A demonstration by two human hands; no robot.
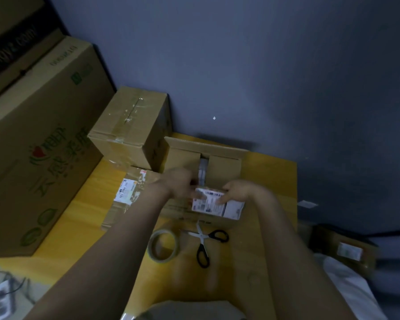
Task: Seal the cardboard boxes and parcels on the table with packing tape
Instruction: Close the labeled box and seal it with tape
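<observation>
Your right grip (234,190) holds the small parcel (214,202), fingers curled over its far edge and thumb on the white label. Your left grip (179,183) reaches the parcel's left end, but it is blurred, so I cannot tell whether it clasps the parcel or only touches it. The parcel is over the middle of the desk (270,181), just in front of the open box (224,161), which stands at the far edge with its top flaps parted. The tape roll (163,247) lies flat nearer you, with the scissors (203,241) just beside it on the right, blades open. At the far left corner stands a taped box (127,125), a flat labelled parcel (127,195) in front of it, and a big carton (39,139) along the left edge.
</observation>
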